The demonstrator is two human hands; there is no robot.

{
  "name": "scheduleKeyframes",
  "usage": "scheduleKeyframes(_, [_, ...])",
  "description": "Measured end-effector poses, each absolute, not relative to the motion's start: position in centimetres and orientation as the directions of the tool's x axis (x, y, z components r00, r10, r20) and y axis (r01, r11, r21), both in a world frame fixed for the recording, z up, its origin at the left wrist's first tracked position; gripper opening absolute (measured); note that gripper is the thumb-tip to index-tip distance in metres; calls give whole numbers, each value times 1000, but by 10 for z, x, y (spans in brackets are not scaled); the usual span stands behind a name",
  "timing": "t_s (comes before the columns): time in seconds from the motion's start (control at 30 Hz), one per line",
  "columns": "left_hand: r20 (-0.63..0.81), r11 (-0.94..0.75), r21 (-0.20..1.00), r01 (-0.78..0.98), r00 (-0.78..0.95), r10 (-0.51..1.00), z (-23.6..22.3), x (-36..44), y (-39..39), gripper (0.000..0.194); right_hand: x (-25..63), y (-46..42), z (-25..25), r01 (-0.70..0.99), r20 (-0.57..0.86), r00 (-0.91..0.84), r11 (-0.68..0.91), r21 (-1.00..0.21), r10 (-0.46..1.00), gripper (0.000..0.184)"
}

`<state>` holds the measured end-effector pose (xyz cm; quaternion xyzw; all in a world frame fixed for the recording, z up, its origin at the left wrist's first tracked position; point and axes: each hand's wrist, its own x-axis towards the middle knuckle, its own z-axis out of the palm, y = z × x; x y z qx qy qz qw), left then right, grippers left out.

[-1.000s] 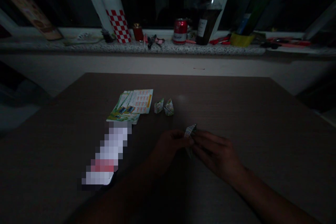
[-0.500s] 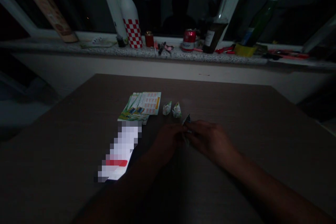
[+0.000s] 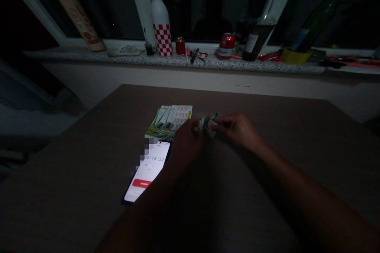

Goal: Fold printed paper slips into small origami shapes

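Observation:
Just right of the stack of printed cards (image 3: 181,111), small folded paper pieces (image 3: 201,124) stand close together on the table. My left hand (image 3: 187,138) is closed, its fingertips on the left-hand piece. With thumb and fingers pinched, my right hand (image 3: 239,128) holds a folded paper piece with a dark tip (image 3: 215,116), close against the others. The dim light and the overlap hide where one piece ends and another starts. A lit phone (image 3: 150,166) lies left of my left forearm, showing a timer and a red button.
The wooden table (image 3: 282,158) ends at a wall under a stone windowsill (image 3: 118,60). Along the sill stand a white bottle with red checks (image 3: 162,27), a red can (image 3: 226,46), a dark bottle (image 3: 253,43), a small red jar (image 3: 180,45) and a tall tan cylinder (image 3: 78,17).
My hands have moved away from me and slightly apart, bringing the held paper piece up to the two on the table. The view has shifted a little to the left.

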<state>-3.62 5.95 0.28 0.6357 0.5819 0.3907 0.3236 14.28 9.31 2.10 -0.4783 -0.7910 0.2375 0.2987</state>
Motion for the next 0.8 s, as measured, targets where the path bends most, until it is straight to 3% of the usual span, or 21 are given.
scheduleKeyframes(0.17, [231, -253, 554, 793, 146, 962, -7, -36, 69, 36, 138, 114, 18, 626, 220, -387, 430, -651, 895, 18])
scheduleKeyframes(0.37, [208, -255, 325, 911, 194, 959, -14, -33, 74, 25, 129, 130, 23, 651, 156, -471, 462, -603, 868, 19])
scheduleKeyframes(0.57, [204, -196, 244, 950, 148, 968, -13, -28, 70, 23, 116, 146, 31, 694, 42, -576, 515, -503, 817, 19])
scheduleKeyframes(0.8, [203, -173, 262, 949, 121, 972, -16, -25, 71, 42, 101, 147, 29, 784, -62, -571, 521, -338, 819, 16])
